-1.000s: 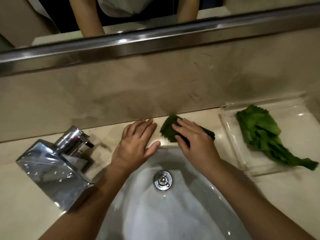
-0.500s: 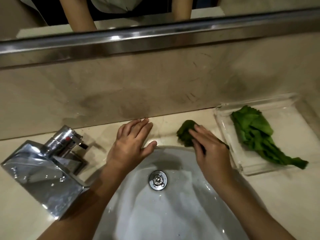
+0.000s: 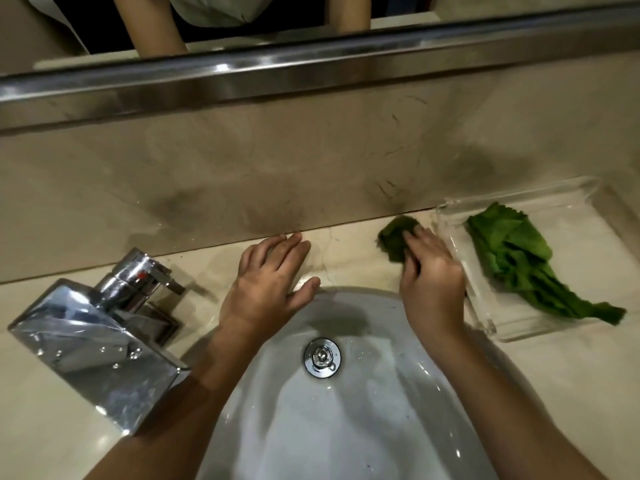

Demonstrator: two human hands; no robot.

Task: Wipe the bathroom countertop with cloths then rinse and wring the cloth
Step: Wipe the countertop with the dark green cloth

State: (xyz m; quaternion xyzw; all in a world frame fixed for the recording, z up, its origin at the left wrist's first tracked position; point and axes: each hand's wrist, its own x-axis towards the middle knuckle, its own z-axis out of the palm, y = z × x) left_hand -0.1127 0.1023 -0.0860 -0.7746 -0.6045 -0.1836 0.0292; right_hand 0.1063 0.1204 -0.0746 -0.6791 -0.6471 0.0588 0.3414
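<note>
Overhead, a person's right hand (image 3: 431, 271) clutches a crumpled dark green cloth (image 3: 394, 239) against the beige stone worktop (image 3: 346, 258) at its back edge, fingers curled over the fabric, just beside a clear rectangular plastic tray (image 3: 571, 233). A second, brighter green cloth (image 3: 519, 261) lies in that tray near the right edge. The left hand (image 3: 266, 275) rests flat and relaxed, fingers spread, on the worktop behind the white oval basin (image 3: 346, 427). A square chrome tap (image 3: 97, 348) stands toward the left edge.
</note>
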